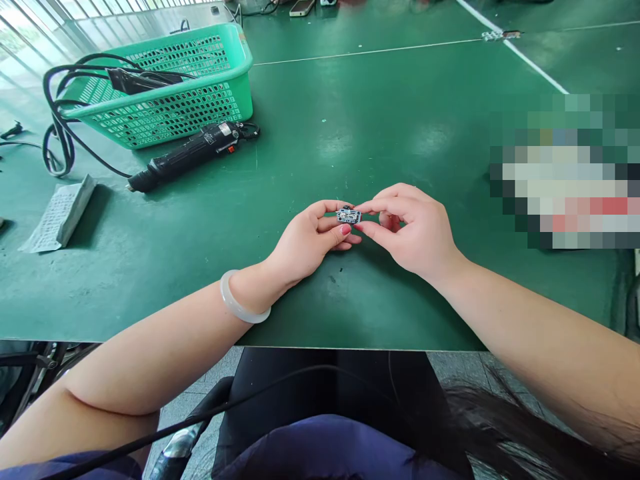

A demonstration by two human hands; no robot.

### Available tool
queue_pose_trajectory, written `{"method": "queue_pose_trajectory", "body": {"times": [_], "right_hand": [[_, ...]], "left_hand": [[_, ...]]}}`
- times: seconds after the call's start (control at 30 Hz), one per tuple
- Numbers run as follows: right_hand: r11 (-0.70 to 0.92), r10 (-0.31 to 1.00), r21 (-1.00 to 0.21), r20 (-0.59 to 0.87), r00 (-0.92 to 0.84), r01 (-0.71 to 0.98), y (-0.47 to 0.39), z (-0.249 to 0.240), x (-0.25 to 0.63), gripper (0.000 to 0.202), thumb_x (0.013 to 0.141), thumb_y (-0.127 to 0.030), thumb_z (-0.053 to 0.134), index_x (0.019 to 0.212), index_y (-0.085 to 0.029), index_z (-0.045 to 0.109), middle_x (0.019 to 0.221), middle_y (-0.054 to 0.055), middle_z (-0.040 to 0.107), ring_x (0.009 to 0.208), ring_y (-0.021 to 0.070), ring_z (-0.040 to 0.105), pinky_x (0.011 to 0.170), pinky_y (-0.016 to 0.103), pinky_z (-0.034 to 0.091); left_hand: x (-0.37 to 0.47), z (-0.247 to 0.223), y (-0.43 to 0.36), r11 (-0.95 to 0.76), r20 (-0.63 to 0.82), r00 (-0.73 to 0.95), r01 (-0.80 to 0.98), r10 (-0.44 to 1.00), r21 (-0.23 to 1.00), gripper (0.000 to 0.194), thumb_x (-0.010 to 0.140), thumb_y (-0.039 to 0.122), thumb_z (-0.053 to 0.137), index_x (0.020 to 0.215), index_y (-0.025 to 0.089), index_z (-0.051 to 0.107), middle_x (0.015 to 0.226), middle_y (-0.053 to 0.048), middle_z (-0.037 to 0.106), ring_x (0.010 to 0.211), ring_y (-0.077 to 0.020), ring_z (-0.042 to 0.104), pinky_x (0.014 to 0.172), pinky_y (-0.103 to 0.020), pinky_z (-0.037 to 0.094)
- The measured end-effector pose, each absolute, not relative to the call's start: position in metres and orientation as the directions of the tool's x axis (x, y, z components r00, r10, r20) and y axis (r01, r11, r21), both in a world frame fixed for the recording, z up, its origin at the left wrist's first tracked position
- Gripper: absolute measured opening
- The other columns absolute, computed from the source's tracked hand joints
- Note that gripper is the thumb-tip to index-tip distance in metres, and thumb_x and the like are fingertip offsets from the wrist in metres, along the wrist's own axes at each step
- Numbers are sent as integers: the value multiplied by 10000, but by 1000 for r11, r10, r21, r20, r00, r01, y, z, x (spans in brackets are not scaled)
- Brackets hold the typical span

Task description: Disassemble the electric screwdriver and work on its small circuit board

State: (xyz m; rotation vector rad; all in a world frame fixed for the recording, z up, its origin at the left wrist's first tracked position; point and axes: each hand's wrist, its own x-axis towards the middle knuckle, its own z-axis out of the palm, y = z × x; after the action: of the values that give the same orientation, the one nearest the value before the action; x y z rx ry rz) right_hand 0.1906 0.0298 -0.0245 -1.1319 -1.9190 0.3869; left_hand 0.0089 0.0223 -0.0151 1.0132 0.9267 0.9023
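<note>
From where I watch, the green table (350, 120) takes up most of the view, and the one container on it is the green plastic basket (165, 87) at the far left; inside I can make out a black block-shaped device (137, 80) with a black cable (60, 127) that loops out over the rim and down onto the table, and the rest of the basket's floor is too hidden by the mesh wall for me to say more. Just in front of the basket lies a black electric screwdriver (187, 155), and a folded printed sheet (59, 215) sits near the left edge, both well apart from the hands. Near the front edge, my left hand (310, 239) and my right hand (413, 230) meet over the table, each pinching one end of a small circuit board (349, 215) between thumb and forefinger, held just above the surface. My worry is the grip: the board is tiny and held only by fingertips at its edges, so I judge that uneven pressure could flip it out onto the table, or bend it, and fingertips may smear its contacts
</note>
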Motion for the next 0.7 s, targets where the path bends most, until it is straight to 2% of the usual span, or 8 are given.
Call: {"method": "queue_pose_trajectory", "body": {"times": [0.13, 0.33, 0.53, 0.7], "right_hand": [[541, 826, -616, 515, -228, 572, 28, -23, 189, 115, 767, -217, 706, 873, -241, 746, 816, 0, 651, 535, 84, 463, 534, 277, 422], [551, 818, -609, 529, -226, 570, 25, -22, 186, 97, 774, -242, 704, 860, -225, 747, 821, 5, 655, 547, 87, 471, 562, 283, 435], [559, 803, -562, 550, -230, 610, 22, -22, 182, 108, 789, -219, 674, 869, -216, 747, 821, 3, 660, 516, 75, 431, 538, 275, 417], [549, 819, -573, 516, -253, 609, 22, -22, 182, 111, 770, -215, 686, 868, -215, 738, 839, 3, 653, 512, 69, 421, 537, 267, 413]], "left_hand": [[9, -15, 22, 262, -196, 340, -160, 920, 952, 185, 863, 68, 592, 1027, 150, 567, 788, 2, 715, 733, -91, 693, 715, -218, 535], [9, -15, 22, 257, -205, 324, -127, 924, 958, 143, 920, 236, 584, 1027, 141, 589, 823, -31, 719, 737, -108, 697, 730, -244, 550], [9, -12, 23, 327, -268, 341, -128, 901, 936, 160, 894, 190, 619, 1044, 138, 603, 815, -24, 719, 752, -103, 703, 729, -228, 559], [8, -7, 23, 378, -318, 340, -124, 885, 917, 105, 896, 164, 611, 992, 123, 629, 801, -20, 708, 726, -81, 689, 731, -202, 559]]}}
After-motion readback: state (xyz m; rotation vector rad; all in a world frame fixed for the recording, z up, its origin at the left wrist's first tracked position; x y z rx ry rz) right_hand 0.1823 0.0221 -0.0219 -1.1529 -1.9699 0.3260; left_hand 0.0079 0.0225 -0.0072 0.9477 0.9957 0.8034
